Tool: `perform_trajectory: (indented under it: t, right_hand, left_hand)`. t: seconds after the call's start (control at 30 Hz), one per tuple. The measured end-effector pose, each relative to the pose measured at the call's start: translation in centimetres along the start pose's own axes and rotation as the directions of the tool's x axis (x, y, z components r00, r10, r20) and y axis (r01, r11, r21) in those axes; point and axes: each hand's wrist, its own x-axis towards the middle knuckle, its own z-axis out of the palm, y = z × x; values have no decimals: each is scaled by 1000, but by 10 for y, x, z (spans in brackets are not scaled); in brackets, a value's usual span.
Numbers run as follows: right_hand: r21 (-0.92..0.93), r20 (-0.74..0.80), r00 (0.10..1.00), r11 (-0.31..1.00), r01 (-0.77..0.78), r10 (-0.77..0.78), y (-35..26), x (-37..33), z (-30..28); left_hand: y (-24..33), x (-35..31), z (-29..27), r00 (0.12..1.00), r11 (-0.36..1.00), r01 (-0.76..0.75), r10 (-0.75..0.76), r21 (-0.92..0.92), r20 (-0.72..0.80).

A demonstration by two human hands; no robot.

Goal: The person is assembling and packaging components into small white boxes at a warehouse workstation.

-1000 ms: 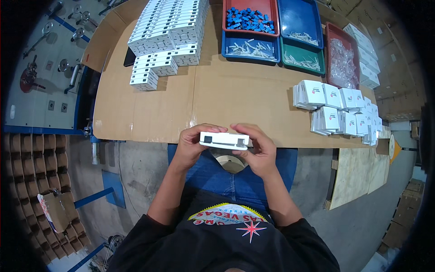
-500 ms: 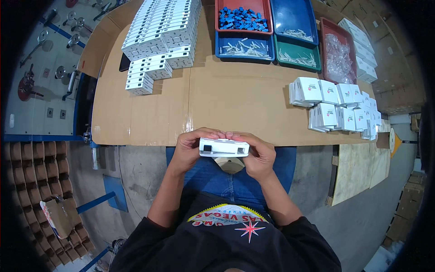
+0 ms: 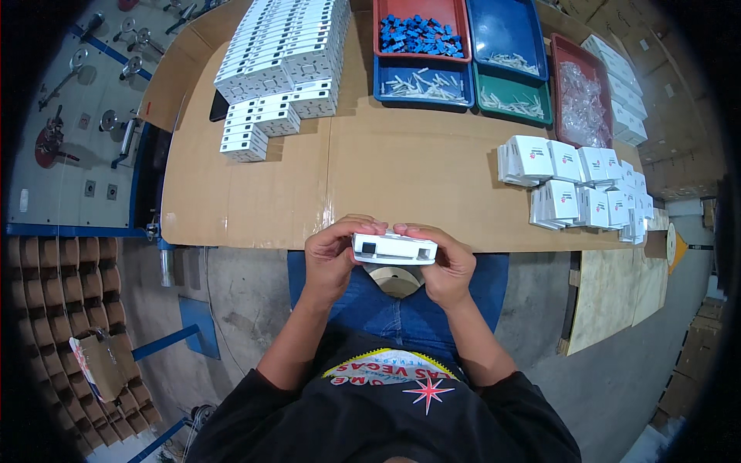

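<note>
Between my two hands, just off the table's near edge, is a white plastic housing with a dark square opening at its left end and a smaller opening at its right. My left hand is closed on its left end, fingers over the far side. The right hand grips the other end, thumb low and fingers along the top. Beyond them, a tall stack of similar white housings stands at the table's far left. What faces away from me on the held housing is hidden.
Cardboard covers the table. Trays at the back hold blue parts, white pins and clear plastic pieces. White covers are piled at the right. On the left are a panel with metal fittings and a cardboard divider grid.
Both hands have shifted slightly right with the housing, and my left fingers sit a little farther back along its left end. The whole view has moved slightly too.
</note>
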Motion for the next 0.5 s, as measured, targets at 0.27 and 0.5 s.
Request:
perform_trajectory:
  t: [0.27,0.5]
  right_hand:
    - [-22,5,1000,1000,-10,10,0,-2,0]
    - [-8,-34,999,1000,9,-9,-15,4,7]
  left_hand:
    - [3,0,3,999,999,-22,23,31,-41]
    - [4,1,2,998,999,-24,22,-23,-61]
